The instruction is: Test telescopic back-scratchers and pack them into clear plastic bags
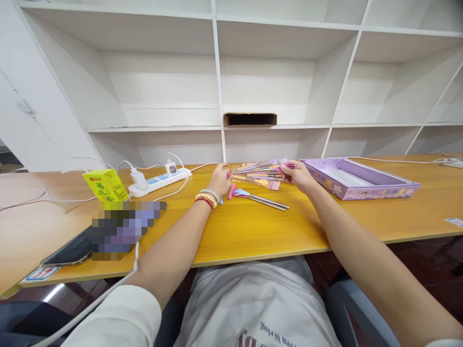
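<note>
My left hand (220,180) is closed at the near left of a pile of slim sticks in clear wrappers (257,169), with a small pink end showing at its fingertips. At the pile's right side, my right hand (297,174) pinches the pink end of one of these sticks. Just in front of the pile lie silver metal rods (269,201) with a light blue, claw-like head (240,193). A pink handle (232,191) rests beside that head, close to my left wrist. Exactly what the sticks are is too small to tell.
An open purple box (379,193) stands at the right. On the left are a white power strip (161,182) with plugs and cables, a yellow carton (106,187) and a dark phone (70,248). White shelves (162,82) rise behind, holding a brown cardboard box (250,119).
</note>
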The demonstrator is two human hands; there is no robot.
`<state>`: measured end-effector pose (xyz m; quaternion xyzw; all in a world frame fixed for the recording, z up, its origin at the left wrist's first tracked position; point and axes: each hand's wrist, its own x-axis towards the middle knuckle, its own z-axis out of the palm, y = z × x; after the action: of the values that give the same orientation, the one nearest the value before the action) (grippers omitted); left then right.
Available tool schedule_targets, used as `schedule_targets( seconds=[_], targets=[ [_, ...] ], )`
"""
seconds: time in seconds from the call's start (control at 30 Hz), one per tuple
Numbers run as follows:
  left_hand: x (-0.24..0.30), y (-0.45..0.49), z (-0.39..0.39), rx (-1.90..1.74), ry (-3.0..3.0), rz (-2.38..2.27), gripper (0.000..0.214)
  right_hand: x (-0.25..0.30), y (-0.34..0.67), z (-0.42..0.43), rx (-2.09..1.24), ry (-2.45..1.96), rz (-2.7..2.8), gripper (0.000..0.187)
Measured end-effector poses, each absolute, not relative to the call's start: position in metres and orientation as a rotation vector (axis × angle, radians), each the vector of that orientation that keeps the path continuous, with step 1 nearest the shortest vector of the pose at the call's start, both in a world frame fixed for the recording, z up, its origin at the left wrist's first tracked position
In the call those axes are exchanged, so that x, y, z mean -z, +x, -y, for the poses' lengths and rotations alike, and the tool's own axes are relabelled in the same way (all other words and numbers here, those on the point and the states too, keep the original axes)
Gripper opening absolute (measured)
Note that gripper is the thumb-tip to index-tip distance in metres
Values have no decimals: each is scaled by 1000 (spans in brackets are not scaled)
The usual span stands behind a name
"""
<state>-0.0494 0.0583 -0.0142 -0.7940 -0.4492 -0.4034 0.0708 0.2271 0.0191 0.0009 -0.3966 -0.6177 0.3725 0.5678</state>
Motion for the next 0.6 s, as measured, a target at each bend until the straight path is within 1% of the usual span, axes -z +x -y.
schedule_targets(
  seconds=[0.27, 0.37, 0.47, 0.6],
  targets=[
    [16, -50, -55, 1175, -2411, 1279, 19, 2, 226, -22, -889, -925, 1471, 45],
    [17, -51, -53, 1145, -2420, 1297, 27, 1, 226, -21, -861, -959, 1501, 45],
    [15, -52, -49, 964, -2424, 1412, 37, 1, 226, -20, -799, -1002, 1529, 43],
    [8, -54, -41, 717, -2345, 1520, 38, 1, 228, -19, -740, -1025, 1602, 39]
  ],
)
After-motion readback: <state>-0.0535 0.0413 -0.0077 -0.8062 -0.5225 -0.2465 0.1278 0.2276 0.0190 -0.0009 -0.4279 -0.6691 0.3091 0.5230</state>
